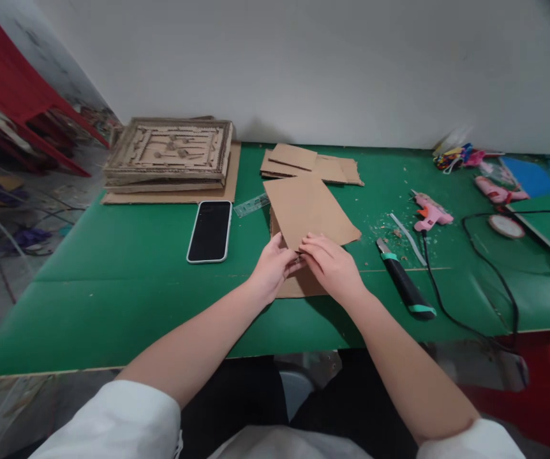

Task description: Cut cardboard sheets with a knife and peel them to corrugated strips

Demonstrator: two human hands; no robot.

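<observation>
A flat brown cardboard sheet (311,207) is tilted up off the table between my hands. My left hand (275,264) is closed on its near corner, with thumb and fingers pinching the edge. My right hand (330,264) grips the same corner from the right, its fingers bent over the edge. More cardboard (301,285) lies flat under my hands, partly hidden by them and by the raised sheet. A clear ruler (251,205) pokes out to the left of the sheet.
Left stand a phone (210,231) and stacked cardboard panels (170,153). Cardboard pieces (311,164) lie behind. To the right are a utility knife (405,280), a glue stick (408,239), a pink glue gun (431,211) with a black cord, and a tape roll (506,225).
</observation>
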